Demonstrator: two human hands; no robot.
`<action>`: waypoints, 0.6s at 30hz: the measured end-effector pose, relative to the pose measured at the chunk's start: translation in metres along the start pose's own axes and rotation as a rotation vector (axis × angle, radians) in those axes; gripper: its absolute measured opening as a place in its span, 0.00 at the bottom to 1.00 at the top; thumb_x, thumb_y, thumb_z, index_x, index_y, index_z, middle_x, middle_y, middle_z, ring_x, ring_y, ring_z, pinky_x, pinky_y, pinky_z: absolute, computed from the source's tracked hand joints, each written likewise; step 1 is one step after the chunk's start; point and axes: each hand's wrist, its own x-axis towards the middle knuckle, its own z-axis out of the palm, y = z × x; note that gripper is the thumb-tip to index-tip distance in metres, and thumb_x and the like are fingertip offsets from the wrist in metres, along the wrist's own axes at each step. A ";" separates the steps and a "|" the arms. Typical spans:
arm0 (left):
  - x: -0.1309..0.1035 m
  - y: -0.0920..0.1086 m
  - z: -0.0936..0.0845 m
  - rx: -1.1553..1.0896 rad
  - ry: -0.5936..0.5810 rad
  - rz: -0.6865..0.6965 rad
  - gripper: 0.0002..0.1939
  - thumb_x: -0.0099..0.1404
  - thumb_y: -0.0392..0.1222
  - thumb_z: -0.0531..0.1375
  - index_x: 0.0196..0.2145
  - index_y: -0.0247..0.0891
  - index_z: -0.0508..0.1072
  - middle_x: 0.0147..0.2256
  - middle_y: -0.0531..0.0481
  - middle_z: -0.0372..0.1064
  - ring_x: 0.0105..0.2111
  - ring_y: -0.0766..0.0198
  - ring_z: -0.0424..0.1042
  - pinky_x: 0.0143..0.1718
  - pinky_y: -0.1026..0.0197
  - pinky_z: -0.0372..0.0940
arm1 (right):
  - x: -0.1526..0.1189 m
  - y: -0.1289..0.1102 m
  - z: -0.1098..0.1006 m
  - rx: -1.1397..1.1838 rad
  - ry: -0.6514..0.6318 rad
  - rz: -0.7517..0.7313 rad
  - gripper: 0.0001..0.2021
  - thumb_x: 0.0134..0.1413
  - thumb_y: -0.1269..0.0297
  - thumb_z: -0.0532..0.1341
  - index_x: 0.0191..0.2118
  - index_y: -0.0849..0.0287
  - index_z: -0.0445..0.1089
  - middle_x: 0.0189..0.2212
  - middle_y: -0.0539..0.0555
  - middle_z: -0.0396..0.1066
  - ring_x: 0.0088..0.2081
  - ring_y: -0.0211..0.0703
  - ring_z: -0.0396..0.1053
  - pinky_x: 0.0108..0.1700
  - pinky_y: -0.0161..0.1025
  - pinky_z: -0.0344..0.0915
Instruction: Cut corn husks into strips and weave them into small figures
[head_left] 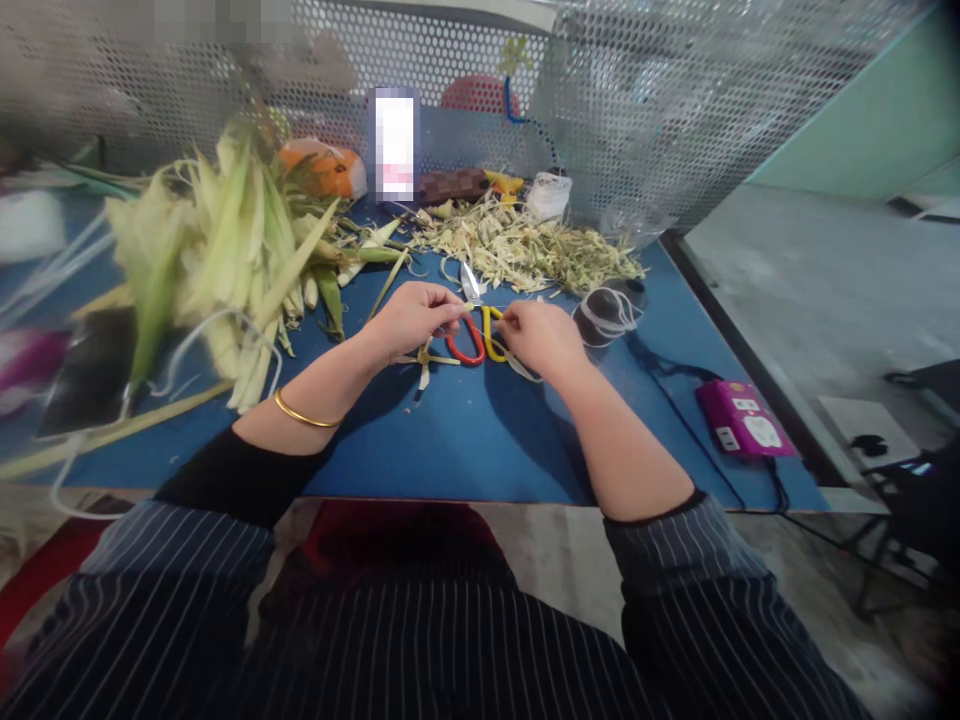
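My left hand (420, 318) is closed in a pinch, fingertips beside the red handle of the scissors (472, 285). Opposite it, my right hand (546, 338) pinches near the yellow handle. A fine pale strand seems to run between the two pinches, above the handles; its ends are hidden by my fingers. The scissors lie on the blue table (450, 450), blades pointing away. Just below my left hand is a small cross-shaped piece of husk (424, 358); whether it is held, I cannot tell. A pale curved strip (522, 369) shows below my right fingers.
Corn husks (232, 230) are heaped at the left, near a dark flat slab (88, 375). Husk scraps (517, 245) pile up at the back. Right of my hand sits coiled white cord (611, 312); farther right is a purple box (744, 418) with cables. Perforated mesh (600, 90) stands behind.
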 end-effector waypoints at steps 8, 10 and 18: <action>0.004 -0.002 0.000 -0.086 0.028 -0.029 0.11 0.55 0.44 0.66 0.20 0.37 0.73 0.22 0.47 0.70 0.21 0.69 0.67 0.27 0.63 0.64 | 0.020 0.031 0.016 -0.172 0.086 -0.023 0.16 0.57 0.72 0.50 0.43 0.64 0.74 0.41 0.65 0.70 0.36 0.49 0.67 0.33 0.41 0.55; 0.003 -0.001 0.000 -0.107 0.024 -0.027 0.11 0.56 0.43 0.65 0.21 0.37 0.73 0.22 0.47 0.70 0.21 0.70 0.67 0.27 0.64 0.64 | 0.024 0.028 0.025 -0.166 0.070 -0.052 0.16 0.58 0.70 0.50 0.43 0.63 0.73 0.42 0.65 0.70 0.35 0.49 0.68 0.32 0.41 0.55; 0.006 -0.004 -0.004 -0.155 0.024 -0.034 0.09 0.58 0.40 0.63 0.22 0.36 0.74 0.22 0.47 0.70 0.22 0.69 0.68 0.28 0.62 0.65 | 0.026 0.028 0.022 -0.023 0.108 0.057 0.12 0.59 0.67 0.52 0.44 0.63 0.71 0.46 0.65 0.68 0.36 0.47 0.68 0.33 0.40 0.56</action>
